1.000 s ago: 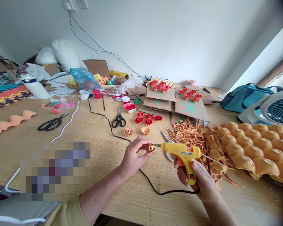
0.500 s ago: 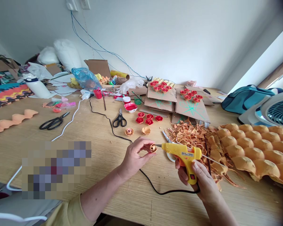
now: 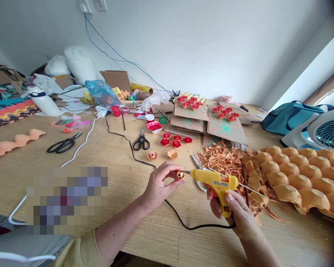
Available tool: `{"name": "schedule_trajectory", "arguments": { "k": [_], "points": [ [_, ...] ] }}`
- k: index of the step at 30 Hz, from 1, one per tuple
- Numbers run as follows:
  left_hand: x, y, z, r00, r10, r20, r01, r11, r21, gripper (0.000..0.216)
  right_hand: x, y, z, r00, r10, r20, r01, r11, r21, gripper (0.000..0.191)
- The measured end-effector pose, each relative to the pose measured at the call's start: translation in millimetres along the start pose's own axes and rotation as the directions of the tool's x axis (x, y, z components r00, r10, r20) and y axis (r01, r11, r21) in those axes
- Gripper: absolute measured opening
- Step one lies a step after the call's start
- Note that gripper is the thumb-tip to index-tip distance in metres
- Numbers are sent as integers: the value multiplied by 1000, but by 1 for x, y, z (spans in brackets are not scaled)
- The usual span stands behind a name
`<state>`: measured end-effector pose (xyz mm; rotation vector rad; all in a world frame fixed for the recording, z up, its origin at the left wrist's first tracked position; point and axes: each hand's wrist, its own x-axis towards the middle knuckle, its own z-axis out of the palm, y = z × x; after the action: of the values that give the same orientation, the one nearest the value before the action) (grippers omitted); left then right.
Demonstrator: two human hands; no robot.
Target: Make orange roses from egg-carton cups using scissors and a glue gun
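Observation:
Between the thumb and fingers of my left hand (image 3: 160, 187) is a small tan paper flower (image 3: 180, 174), curled like a rosebud. My right hand (image 3: 236, 211) grips a yellow hot glue gun (image 3: 214, 181) by its handle. The gun's metal nozzle points left and meets the flower's right edge, or lies very close to it; I cannot tell which. A clear glue stick (image 3: 252, 190) sticks out of the gun's back. Beyond my left hand lie two unpainted flower cups (image 3: 172, 154) and several red painted flowers (image 3: 176, 140).
Right of the gun lie a heap of carton scraps (image 3: 221, 159), silver-bladed scissors (image 3: 198, 174) and an egg tray (image 3: 300, 170). Black scissors (image 3: 141, 141) and a bowl of red paint (image 3: 154, 127) stand farther back. The gun's black cord (image 3: 195, 227) loops across the table. Cardboard sheets (image 3: 225, 128) hold more red flowers.
Almost nothing differs. The glue gun has shifted very slightly left, its nozzle staying at the flower's edge. My left hand keeps its place.

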<state>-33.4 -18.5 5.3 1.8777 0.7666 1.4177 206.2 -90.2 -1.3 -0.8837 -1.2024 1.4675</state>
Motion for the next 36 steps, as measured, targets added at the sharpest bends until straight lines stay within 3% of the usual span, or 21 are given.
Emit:
{"name": "schedule_trajectory", "arguments": {
  "k": [9, 12, 15, 20, 29, 36],
  "points": [
    [1, -1, -1, 1000, 2, -28, -1, 999, 32, 21, -4, 8, -17, 998, -59, -12, 55, 974, -220, 33],
    [0, -1, -1, 1000, 20, -7, -20, 999, 50, 22, 0, 8, -13, 993, -95, -72, 85, 988, -125, 32],
    [0, 0, -1, 998, 57, 24, -59, 994, 90, 21, 8, 6, 0, 976, -114, -184, 136, 985, 109, 33],
    [-1, 5, 2, 993, 99, 68, -106, 988, 115, 22, 20, 8, 24, 974, 81, -211, 14, 911, 412, 28],
    [-11, 13, 16, 973, 96, 212, -117, 989, 88, 23, 25, 14, 42, 962, 212, -170, -146, 931, 335, 39],
    [-13, 12, 19, 970, 114, 217, -136, 987, 89, 26, 20, 20, 36, 963, 228, -142, -162, 915, 370, 43]
  ]
}}
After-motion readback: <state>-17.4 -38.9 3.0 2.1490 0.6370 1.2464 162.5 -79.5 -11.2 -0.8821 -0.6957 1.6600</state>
